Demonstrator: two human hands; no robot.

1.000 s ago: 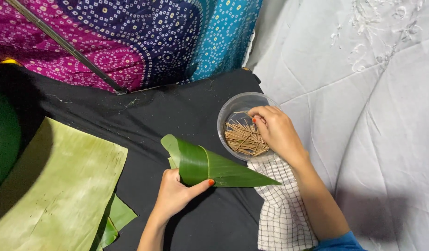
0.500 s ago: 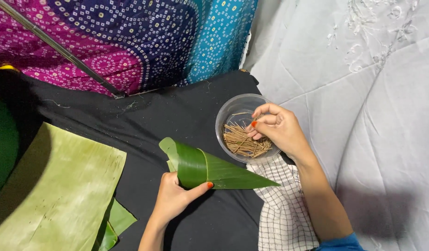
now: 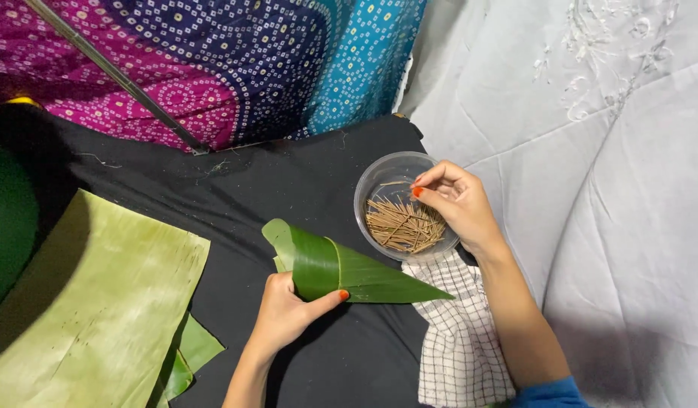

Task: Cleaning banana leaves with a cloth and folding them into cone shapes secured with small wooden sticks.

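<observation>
My left hand [image 3: 288,313] grips a green banana leaf rolled into a cone [image 3: 349,268]; the cone's tip points right and lies over a checked cloth [image 3: 458,344]. My right hand [image 3: 458,204] hovers over a round clear bowl [image 3: 375,181] holding several thin wooden sticks [image 3: 398,225]. Its thumb and forefinger are pinched together at the bowl's upper rim, seemingly on one thin stick, which is too fine to make out clearly.
A large flat banana leaf [image 3: 92,302] lies at the left on black cloth [image 3: 288,181], with smaller leaf pieces [image 3: 186,355] under it. A patterned purple and blue fabric [image 3: 235,60] and a metal rod [image 3: 114,75] stand behind. White sheet [image 3: 613,189] covers the right.
My right hand has lifted from among the sticks to the bowl's upper rim, fingers pinched. The left hand keeps its hold on the leaf cone.
</observation>
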